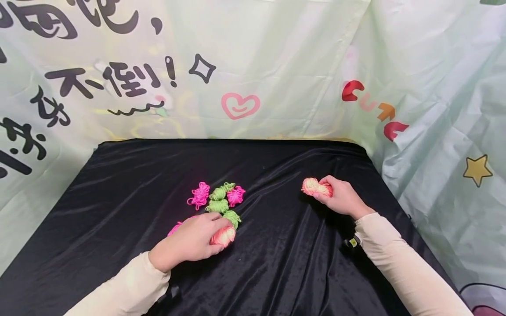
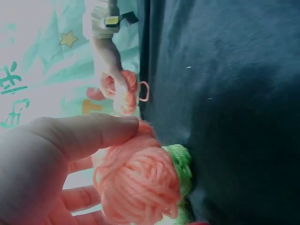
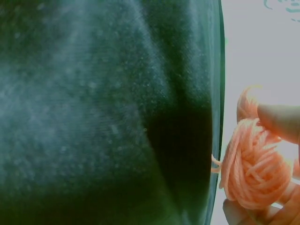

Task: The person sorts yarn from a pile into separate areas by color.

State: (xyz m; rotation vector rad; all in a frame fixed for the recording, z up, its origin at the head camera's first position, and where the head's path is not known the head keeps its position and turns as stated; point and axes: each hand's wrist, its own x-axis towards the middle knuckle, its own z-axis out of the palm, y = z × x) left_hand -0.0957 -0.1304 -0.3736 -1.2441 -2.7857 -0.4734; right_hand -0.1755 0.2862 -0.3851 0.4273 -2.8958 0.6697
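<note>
My left hand [image 1: 193,237] grips a peach-pink ball of yarn [image 1: 223,237] between thumb and fingers, low over the near side of the pile. In the left wrist view that yarn ball [image 2: 140,183] fills the lower middle, with green yarn [image 2: 179,166] just behind it. Off to the right, my right hand [image 1: 343,196] pinches a second peach-pink yarn ball [image 1: 316,188], paler in the middle. The right wrist view shows this ball [image 3: 255,164] with a small loose loop at its side; whether it touches the cloth is hard to tell.
Several green yarn balls [image 1: 218,206] lie grouped left of centre on the black cloth [image 1: 276,272]. Magenta yarn bundles [image 1: 199,195] flank them, one partly hidden behind my left hand. A printed curtain [image 1: 284,70] hangs behind the table and along its sides.
</note>
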